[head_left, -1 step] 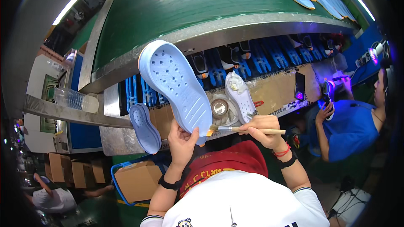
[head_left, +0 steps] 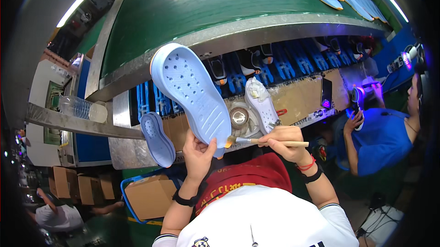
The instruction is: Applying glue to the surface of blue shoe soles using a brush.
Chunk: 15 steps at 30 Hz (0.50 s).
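Yellow lettering (head_left: pixel 224 195) marks a red apron (head_left: pixel 268 169); a round pot (head_left: pixel 246 111) has unclear contents; the left hand (head_left: pixel 199 153) pinches a blue sole (head_left: pixel 192 86) by the bench (head_left: pixel 130 151); the right hand (head_left: pixel 286 142) grips a brush (head_left: pixel 299 144) at its edge.

Sole (head_left: pixel 189 93), left of frame centre, was pale blue, hole-dotted, orange-edged; brush handle (head_left: pixel 293 144) was tan; belt (head_left: pixel 229 6), top, green.

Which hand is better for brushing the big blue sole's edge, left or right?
Probably the right hand: it holds the paintbrush, bristles at the edge of the light-blue shoe sole. The left hand is busy gripping the sole's lower end.
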{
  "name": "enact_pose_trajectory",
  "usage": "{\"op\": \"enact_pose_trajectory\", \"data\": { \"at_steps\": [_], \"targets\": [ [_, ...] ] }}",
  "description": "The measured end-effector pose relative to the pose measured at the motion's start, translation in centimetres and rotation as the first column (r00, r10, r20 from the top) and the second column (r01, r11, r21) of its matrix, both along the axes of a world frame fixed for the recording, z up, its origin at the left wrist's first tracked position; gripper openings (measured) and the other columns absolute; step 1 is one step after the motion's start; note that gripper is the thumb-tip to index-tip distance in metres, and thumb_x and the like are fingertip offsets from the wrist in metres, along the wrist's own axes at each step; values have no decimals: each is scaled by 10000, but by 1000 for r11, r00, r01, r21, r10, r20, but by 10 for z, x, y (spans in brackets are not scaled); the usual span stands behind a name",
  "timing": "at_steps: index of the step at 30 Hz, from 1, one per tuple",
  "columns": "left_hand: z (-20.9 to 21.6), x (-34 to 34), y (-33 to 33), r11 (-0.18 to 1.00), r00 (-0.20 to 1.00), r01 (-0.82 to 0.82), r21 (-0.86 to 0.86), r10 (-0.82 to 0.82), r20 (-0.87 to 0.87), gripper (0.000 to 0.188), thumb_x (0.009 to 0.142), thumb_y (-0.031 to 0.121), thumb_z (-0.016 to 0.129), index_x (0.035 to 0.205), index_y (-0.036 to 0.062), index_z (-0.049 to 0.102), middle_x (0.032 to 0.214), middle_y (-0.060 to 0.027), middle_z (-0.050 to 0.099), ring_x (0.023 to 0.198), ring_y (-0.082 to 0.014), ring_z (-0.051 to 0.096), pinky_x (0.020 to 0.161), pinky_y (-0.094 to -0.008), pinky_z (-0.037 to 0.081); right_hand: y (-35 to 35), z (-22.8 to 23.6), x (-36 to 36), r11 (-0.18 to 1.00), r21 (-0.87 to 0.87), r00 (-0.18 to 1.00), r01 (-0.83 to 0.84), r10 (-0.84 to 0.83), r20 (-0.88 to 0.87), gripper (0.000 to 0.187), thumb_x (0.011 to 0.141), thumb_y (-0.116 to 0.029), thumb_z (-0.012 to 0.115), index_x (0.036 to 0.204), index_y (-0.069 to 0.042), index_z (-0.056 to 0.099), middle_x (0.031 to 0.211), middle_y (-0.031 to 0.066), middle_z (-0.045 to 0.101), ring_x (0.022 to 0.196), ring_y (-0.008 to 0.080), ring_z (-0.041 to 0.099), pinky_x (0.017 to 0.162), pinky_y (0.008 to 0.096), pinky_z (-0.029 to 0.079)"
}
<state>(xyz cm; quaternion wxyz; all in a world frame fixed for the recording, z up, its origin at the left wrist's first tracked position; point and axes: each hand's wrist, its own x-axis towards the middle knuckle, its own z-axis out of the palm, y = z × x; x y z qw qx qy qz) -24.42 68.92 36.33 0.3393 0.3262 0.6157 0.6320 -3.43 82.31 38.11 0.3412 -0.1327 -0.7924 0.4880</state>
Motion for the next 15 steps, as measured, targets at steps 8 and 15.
{"op": "enact_pose_trajectory", "data": {
  "at_steps": [8,15],
  "targets": [
    [2,3,4,1000,1000,-22,13,22,5,466,789,-52,597,1209,-46,396,1028,-154,588,904,-181,623,786,-282,523,-13,-1,-3,1000,-5,1000,15,-15,-23,135,784,-3,562,832,16,687,706,99,681,577,173,640,546,259,488],
    [1,4,3,999,999,-32,19,32,7,452,789,-51,596,1198,-43,404,1022,-154,593,900,-181,625,785,-282,523,-14,3,-1,1000,-5,1000,17,-17,15,152,786,-15,531,792,47,670,695,125,678,587,193,653,555,269,488]
  ]
}}
